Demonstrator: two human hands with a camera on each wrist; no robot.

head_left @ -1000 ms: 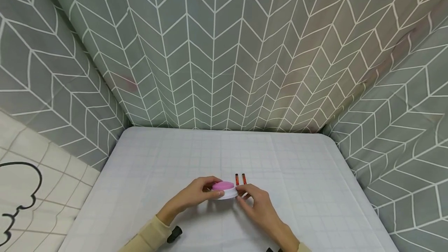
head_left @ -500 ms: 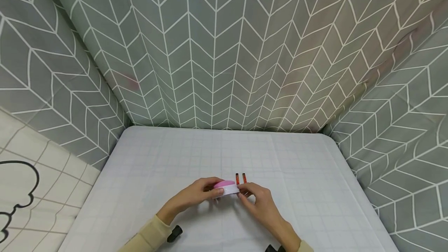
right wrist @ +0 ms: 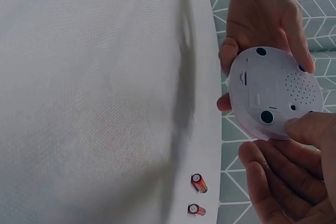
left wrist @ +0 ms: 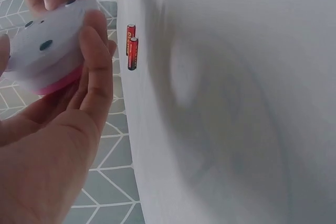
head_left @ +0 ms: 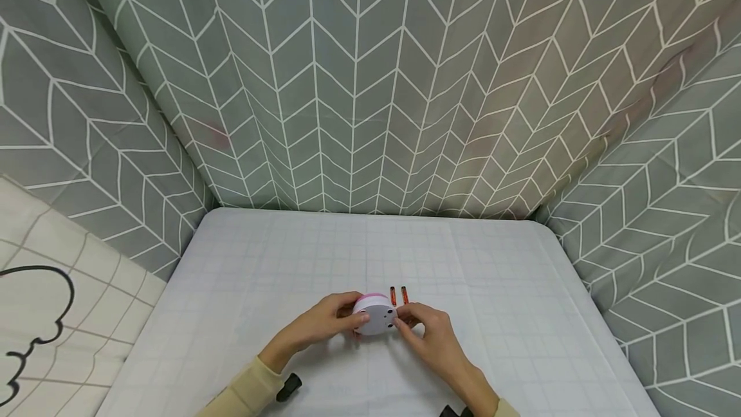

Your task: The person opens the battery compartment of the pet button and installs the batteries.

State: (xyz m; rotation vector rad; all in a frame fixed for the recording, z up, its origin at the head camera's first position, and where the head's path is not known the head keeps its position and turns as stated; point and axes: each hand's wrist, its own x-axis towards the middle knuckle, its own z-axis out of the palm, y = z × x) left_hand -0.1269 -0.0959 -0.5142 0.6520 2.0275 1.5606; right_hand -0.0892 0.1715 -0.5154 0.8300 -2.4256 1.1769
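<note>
On the gadget's left, the left hand (head_left: 329, 318) curls round the rim, thumb across the underside. The gadget (head_left: 380, 318) itself, round, white and pink, is tilted above the table (head_left: 260, 262), underside toward the person; its battery cover (right wrist: 264, 92) looks closed, hiding the inside. Beyond its right edge lie two red batteries (head_left: 393, 296). On its right, the right hand (head_left: 428, 334) pinches the rim.

From the head we look forward and down, farthest off, across the tabletop (head_left: 278, 262) to the curtain (head_left: 370, 95). From each wrist we look in close, the tabletop tipped sideways; both those views share the device (right wrist: 273, 87) and batteries (right wrist: 199, 183).
</note>
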